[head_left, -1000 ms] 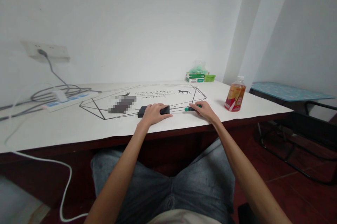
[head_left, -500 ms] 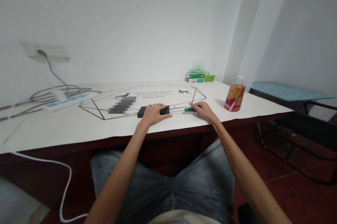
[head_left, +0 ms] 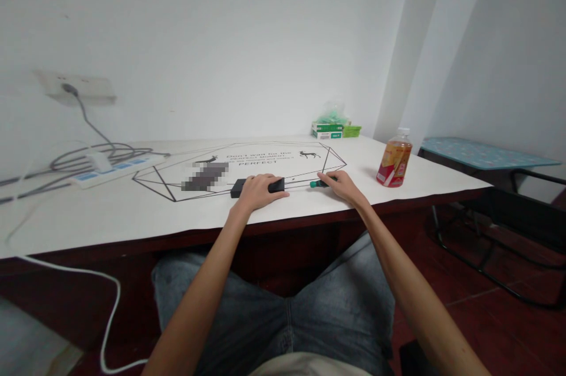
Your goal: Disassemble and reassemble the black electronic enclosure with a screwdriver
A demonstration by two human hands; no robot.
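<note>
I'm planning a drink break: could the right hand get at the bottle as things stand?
Probably yes: nothing visible stands between the right hand and the bottle. Its grip is on a green-and-black tool, though, which likely needs setting down first.

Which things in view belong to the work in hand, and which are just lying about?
In use:
- black box, held by the left hand
- green-and-black tool, held by the right hand

Apparently just lying about:
- drink bottle
- power strip
- green-and-white boxes
- plastic bag
</note>
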